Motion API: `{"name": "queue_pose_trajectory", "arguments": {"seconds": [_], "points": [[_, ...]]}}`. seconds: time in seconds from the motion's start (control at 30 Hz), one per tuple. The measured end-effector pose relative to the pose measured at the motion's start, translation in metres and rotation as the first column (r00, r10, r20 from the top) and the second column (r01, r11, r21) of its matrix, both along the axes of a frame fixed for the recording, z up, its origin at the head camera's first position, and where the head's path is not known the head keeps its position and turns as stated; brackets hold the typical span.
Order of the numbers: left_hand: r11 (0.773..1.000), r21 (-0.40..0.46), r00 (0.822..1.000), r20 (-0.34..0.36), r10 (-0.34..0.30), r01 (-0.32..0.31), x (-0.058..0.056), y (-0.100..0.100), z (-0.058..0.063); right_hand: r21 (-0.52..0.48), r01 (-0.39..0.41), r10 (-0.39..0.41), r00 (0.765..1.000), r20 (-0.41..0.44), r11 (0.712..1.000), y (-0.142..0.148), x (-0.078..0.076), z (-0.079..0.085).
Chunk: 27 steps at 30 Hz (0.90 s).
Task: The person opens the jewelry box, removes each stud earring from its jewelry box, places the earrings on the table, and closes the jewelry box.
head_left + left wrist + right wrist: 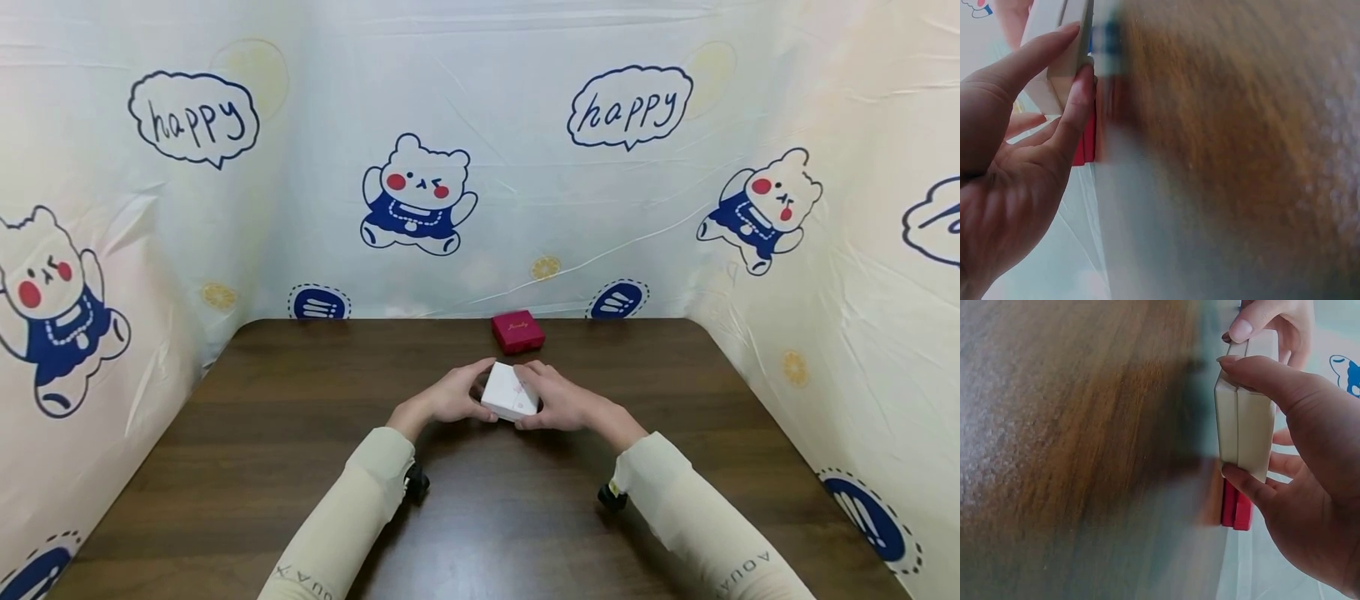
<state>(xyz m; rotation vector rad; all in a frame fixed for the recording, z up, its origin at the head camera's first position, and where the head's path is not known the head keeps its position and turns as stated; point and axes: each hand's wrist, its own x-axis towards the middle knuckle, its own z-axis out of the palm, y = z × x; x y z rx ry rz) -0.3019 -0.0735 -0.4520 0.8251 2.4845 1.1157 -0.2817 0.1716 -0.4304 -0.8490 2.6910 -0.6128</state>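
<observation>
Both hands hold a small white box (509,392) with a faint printed pattern on its lid, near the middle of the table. My left hand (454,394) grips its left side, with the thumb on the near face and the fingers toward the back. On the opposite side my right hand (558,398) grips the box in the same way. A seam between lid and base runs round the white box (1246,419) in the right wrist view, and the lid looks closed. Whether the underside touches the table is hard to tell.
A red box (518,332) with gold lettering lies just behind the white one, near the table's far edge. The dark wooden table (300,492) is enclosed at the back and sides by a printed cloth (517,108).
</observation>
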Motion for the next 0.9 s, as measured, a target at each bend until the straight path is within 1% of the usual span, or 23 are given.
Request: {"name": "queue_pose_trajectory", "arguments": {"seconds": [0.4,0.5,0.63,0.9], "points": [[0.999,0.0,0.999,-0.014,-0.036,0.036,0.003,-0.002,0.002,-0.003,-0.005,0.005,1.0,0.03,1.0,0.0,0.003,0.002],[0.999,0.015,0.999,-0.014,-0.037,0.037,0.005,-0.003,0.003,-0.017,-0.016,0.016,1.0,0.024,1.0,0.0,0.003,0.003],[0.999,0.032,1.0,0.003,-0.029,0.029,0.009,-0.004,0.005,-0.027,-0.039,0.039,0.999,0.003,0.999,-0.001,0.004,0.005],[0.999,0.024,1.0,0.001,-0.023,0.023,0.013,-0.006,0.007,-0.035,-0.048,0.048,0.999,-0.007,0.998,0.0,0.006,0.006]]}}
